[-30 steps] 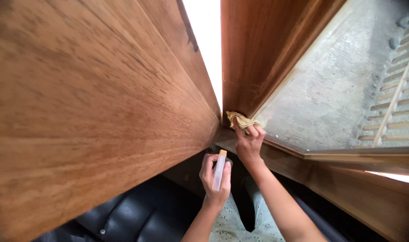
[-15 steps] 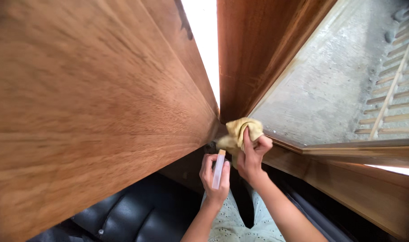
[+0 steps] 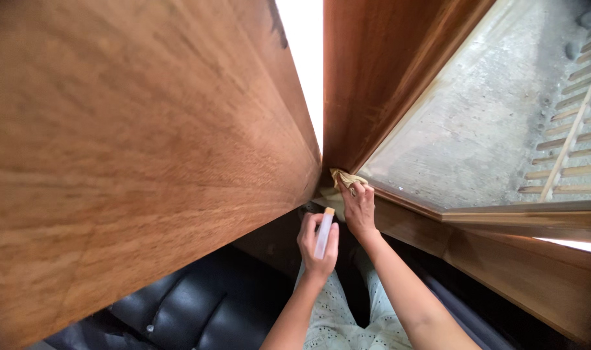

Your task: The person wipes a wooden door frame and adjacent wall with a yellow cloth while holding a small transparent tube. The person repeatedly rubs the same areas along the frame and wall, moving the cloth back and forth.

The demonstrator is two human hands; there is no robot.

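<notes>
My right hand (image 3: 358, 209) pins the yellow cloth (image 3: 345, 178) into the frame corner (image 3: 328, 174), directly above my left hand (image 3: 316, 245) (closed around an upright spray bottle (image 3: 324, 233)).

A wooden panel (image 3: 133, 149) is filling the left side, leaning in over a padded seat (image 3: 198, 311) lying below it. A window frame (image 3: 399, 214) is sitting to the right, with a glass pane (image 3: 477, 123) above its lower rail. The right hand (image 3: 358, 210) is pressing a cloth (image 3: 346, 179) into the corner where panel and frame are meeting. The left hand (image 3: 316, 246) is sitting just beside and below it, wrapping a small bottle (image 3: 324, 232) standing upright.
</notes>
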